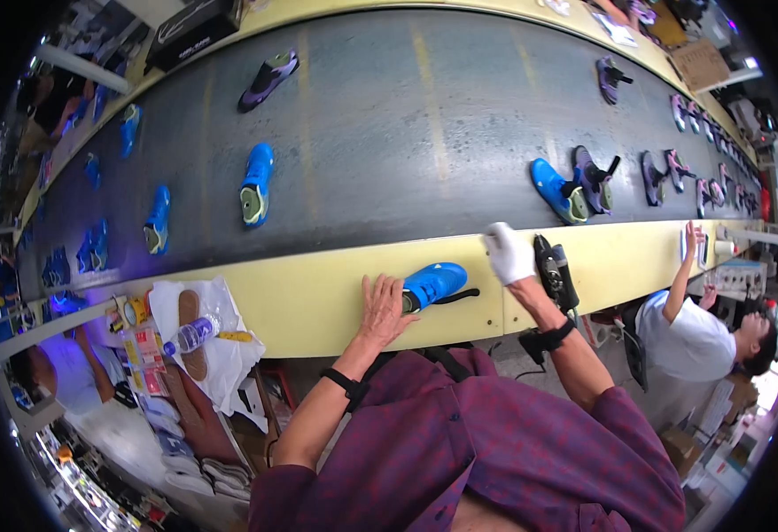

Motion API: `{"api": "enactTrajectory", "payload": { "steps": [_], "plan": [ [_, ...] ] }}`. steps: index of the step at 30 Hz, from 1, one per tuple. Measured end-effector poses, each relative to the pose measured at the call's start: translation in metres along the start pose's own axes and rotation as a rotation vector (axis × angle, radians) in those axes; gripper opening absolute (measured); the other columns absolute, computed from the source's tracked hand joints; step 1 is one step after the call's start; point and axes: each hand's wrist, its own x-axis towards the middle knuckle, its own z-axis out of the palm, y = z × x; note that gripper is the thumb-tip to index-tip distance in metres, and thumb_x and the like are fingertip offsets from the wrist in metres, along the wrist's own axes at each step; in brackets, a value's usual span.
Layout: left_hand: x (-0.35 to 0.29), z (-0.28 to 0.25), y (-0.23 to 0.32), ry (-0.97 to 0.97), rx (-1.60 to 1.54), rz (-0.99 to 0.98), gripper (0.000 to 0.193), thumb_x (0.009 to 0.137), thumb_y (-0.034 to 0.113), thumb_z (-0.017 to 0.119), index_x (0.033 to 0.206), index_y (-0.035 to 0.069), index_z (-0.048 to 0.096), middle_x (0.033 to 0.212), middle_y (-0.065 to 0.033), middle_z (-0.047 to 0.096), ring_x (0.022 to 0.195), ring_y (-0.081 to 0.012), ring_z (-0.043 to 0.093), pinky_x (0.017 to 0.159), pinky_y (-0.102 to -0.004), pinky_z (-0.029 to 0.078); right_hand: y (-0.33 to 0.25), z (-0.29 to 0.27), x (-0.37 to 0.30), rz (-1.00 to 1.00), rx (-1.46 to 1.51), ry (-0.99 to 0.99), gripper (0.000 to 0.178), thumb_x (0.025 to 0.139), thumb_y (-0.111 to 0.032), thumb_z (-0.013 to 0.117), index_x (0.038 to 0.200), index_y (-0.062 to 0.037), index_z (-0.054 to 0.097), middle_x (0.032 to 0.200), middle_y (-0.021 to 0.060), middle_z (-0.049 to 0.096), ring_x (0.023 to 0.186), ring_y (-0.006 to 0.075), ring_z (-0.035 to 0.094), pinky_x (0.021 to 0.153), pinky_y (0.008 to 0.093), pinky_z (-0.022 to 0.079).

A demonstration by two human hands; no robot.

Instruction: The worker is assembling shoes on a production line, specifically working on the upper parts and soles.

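Observation:
A blue sports shoe lies on its sole on the pale yellow ledge in front of me, its toe pointing right and away. My left hand is closed around its heel end, with the fingertips at the collar. A black strap sticks out beside the shoe. My right hand, in a white glove, is raised to the right of the toe, apart from the shoe. Its fingers look curled; whether anything is in them is hidden. Just right of the glove lies a black hand-held tool with a cable.
Beyond the ledge runs a dark conveyor belt with blue and purple shoes. A bottle and brown insoles lie on white sheeting at the left. On the right, a person in a white shirt reaches toward the ledge.

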Motion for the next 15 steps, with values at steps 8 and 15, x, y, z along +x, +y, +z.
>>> {"api": "enactTrajectory", "payload": {
  "steps": [8,15],
  "plan": [
    [0.045,0.003,0.038,-0.09,-0.258,-0.277,0.086,0.077,0.054,0.089,0.133,-0.005,0.062,0.124,-0.0253,0.07,0.122,-0.0393,0.062,0.116,-0.0533,0.039,0.142,-0.052,-0.067,0.265,-0.183,0.185,0.058,0.083,-0.024,0.088,0.132,-0.0016,0.065,0.106,0.0195,0.072,0.101,0.039,0.069,0.092,0.0494,0.054],
    [0.044,0.026,0.024,-0.127,-0.828,-0.481,0.097,0.081,0.057,0.085,0.151,-0.001,0.05,0.145,-0.0252,0.061,0.136,-0.0374,0.059,0.114,-0.0474,0.046,0.147,-0.085,-0.062,0.406,0.01,-0.242,0.052,0.086,-0.044,0.084,0.116,-0.0022,0.073,0.107,0.0238,0.077,0.101,0.0397,0.075,0.09,0.046,0.058]
  ]
}}
